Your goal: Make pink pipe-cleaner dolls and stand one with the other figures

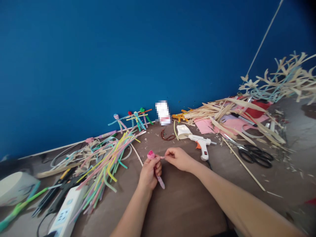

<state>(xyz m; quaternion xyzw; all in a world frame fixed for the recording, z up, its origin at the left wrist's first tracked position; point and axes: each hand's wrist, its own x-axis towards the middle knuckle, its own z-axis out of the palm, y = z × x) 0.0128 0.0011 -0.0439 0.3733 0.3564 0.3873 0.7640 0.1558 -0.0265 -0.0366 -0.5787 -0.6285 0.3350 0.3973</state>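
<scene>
My left hand (pixel 149 172) is closed around a pink pipe cleaner (pixel 151 154) whose top is rolled into a small pink coil; its loose tail hangs out below my fist. My right hand (pixel 178 158) pinches the short free end of that pipe cleaner just right of the coil. Both hands hover over the brown table (pixel 187 200), close together. A pile of coloured pipe cleaners (pixel 106 163) lies to the left of my left hand.
A white glue gun (pixel 202 144) lies right of my hands, black scissors (pixel 255 154) further right. Dried straw strips (pixel 234 115) and pink paper sit at the back right. Small pipe-cleaner figures (pixel 134 119) lean on the blue wall. A white power strip (pixel 64 210) lies front left.
</scene>
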